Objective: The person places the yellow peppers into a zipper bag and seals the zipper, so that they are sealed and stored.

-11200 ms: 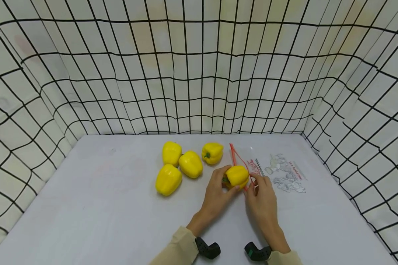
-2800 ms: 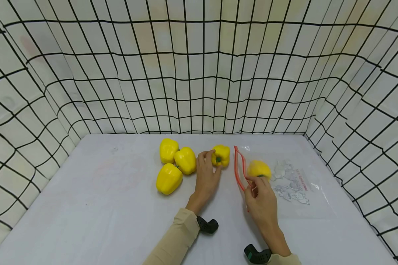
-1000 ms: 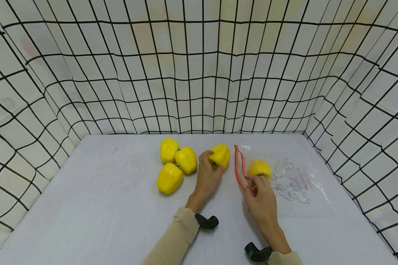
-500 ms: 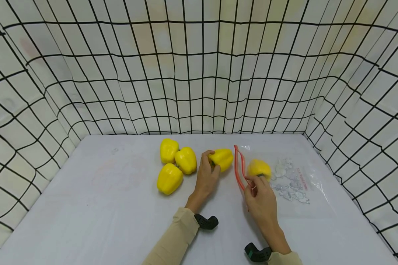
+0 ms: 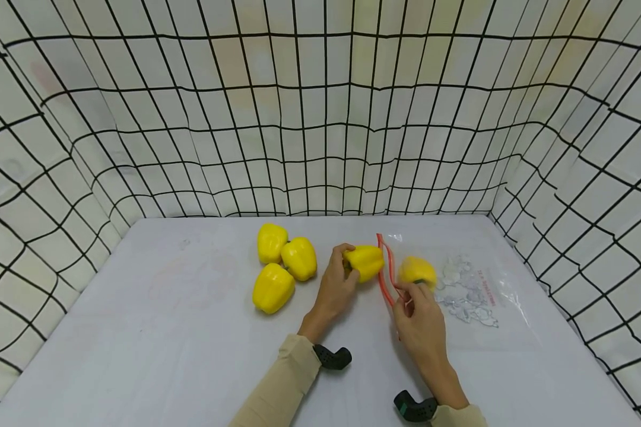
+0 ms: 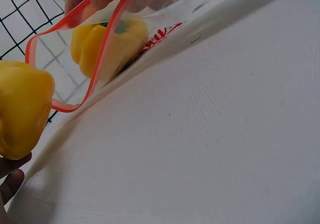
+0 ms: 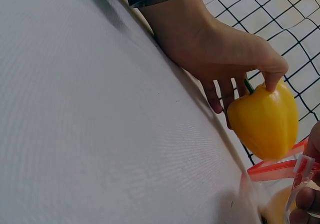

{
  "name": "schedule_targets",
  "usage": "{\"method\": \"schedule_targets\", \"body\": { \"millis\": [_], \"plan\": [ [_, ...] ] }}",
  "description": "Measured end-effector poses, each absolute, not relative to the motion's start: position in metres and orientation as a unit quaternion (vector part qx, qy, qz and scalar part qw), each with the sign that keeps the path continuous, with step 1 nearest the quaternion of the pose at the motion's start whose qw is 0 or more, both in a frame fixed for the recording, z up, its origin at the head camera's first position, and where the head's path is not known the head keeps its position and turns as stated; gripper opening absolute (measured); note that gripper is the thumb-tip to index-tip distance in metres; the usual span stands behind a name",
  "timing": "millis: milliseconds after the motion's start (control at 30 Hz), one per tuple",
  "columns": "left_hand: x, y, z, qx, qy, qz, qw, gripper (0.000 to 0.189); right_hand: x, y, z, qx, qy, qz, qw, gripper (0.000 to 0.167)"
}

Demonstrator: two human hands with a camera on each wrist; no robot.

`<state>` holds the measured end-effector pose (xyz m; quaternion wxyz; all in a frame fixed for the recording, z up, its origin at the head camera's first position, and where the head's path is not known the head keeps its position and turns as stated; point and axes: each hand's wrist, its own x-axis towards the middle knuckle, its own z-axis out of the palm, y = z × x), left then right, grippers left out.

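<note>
My left hand (image 5: pixel 338 283) grips a yellow bell pepper (image 5: pixel 367 263) by its stem end, thumb and fingers on opposite sides. The pepper's blunt end is right at the red-edged mouth of a clear zip bag (image 6: pixel 102 58). With my right hand (image 5: pixel 421 320) I pinch the bag's red rim (image 5: pixel 383 284), and the mouth stands apart as a loop. A second bell pepper (image 5: pixel 418 271) lies inside the bag, just behind the opening, its green stem toward my right fingers. In the right wrist view the held pepper (image 7: pixel 265 119) hangs just above the rim.
Three more yellow bell peppers sit close together on the left: a rear one (image 5: pixel 272 243), a middle one (image 5: pixel 299 258) and a front one (image 5: pixel 273 288). The white table (image 5: pixel 192 356) is bordered by black grid netting (image 5: pixel 310 107) over pale walls.
Over the last second my left hand has turned the pepper and brought it right, up to the bag's mouth. Earlier, the other pepper went into the bag. My right hand has stayed on the rim.
</note>
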<state>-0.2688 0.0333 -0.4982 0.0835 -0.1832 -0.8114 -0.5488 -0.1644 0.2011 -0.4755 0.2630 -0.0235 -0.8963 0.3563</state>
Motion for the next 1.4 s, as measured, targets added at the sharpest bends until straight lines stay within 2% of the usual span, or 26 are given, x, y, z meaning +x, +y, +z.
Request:
{"method": "schedule_targets", "body": {
  "millis": [267,700,1100,1400],
  "plan": [
    [-0.269,0.034,-0.499,-0.225,-0.825,-0.515,0.061,0.054,-0.163,0.201,-0.474,-0.019,-0.895,0.357,0.265,0.027],
    [-0.261,0.046,-0.499,-0.265,-0.841,-0.463,0.089,0.059,-0.163,0.201,-0.474,-0.003,-0.897,0.335,0.289,0.025],
    [-0.257,0.056,-0.496,-0.267,-0.848,-0.442,0.116,0.064,-0.163,0.201,-0.472,-0.006,-0.898,0.336,0.283,0.025],
    [-0.257,0.054,-0.500,-0.284,-0.841,-0.443,0.124,0.049,-0.165,0.201,-0.473,0.002,-0.892,0.344,0.292,0.026]
  ]
}}
